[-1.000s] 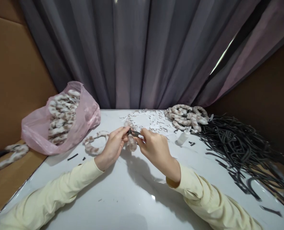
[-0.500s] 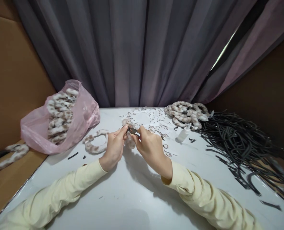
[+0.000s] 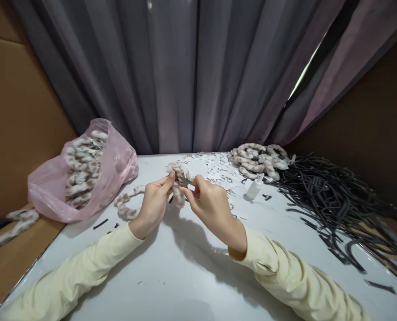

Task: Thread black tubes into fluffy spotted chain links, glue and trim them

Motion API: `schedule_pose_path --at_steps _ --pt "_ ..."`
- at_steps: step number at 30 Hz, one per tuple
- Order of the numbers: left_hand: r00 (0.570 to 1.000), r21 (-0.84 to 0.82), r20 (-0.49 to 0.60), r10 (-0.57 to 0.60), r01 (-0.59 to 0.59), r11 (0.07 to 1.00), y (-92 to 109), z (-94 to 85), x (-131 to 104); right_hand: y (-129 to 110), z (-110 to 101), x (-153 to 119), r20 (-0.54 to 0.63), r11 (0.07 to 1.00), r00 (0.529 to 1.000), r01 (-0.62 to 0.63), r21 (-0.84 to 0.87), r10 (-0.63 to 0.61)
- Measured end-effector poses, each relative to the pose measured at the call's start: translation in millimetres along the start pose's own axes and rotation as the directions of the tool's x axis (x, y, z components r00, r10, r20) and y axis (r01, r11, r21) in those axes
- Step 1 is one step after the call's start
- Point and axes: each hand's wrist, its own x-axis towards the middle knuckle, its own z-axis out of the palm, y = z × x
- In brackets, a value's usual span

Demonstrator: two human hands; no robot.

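Observation:
My left hand (image 3: 151, 203) is closed on a fluffy white-and-brown plush tube (image 3: 179, 198), pinching it above the table at the middle. A small dark grey, flat-bladed metal tool (image 3: 185, 181) sits in the fingers of my right hand (image 3: 213, 205). Its tip meets the tube at a dark spot beside my left thumb; the exact kind of tool cannot be made out. Left of my left hand, a plush ring (image 3: 123, 205) lies on the table, partly covered by that hand.
A pink plastic bag (image 3: 121, 165) full of plush rings stands left. At the back right lie more plush rings (image 3: 252, 156), a small white bottle (image 3: 254, 187) and a heap of black cords (image 3: 332, 191). Small rings and paper scraps (image 3: 218, 167) litter the white table (image 3: 185, 272).
Both hands have shifted slightly, the left one a little leftward, with the plush tube turned so more of it shows. The tool stays in my right hand, its flat grey part now more visible.

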Motion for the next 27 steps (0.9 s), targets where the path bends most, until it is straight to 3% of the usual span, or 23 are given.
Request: schedule_pose_path --at_steps 9,27 --pt "1.000 0.032 0.021 0.019 -0.020 0.999 6 -3.4 0 1 -21 2 -0.016 0.994 0.999 -0.033 0.104 0.035" --pt "0.996 0.052 0.084 -0.023 0.019 0.998 5 -4.8 -2 2 -20 2 -0.006 0.997 1.000 0.017 0.072 -0.016"
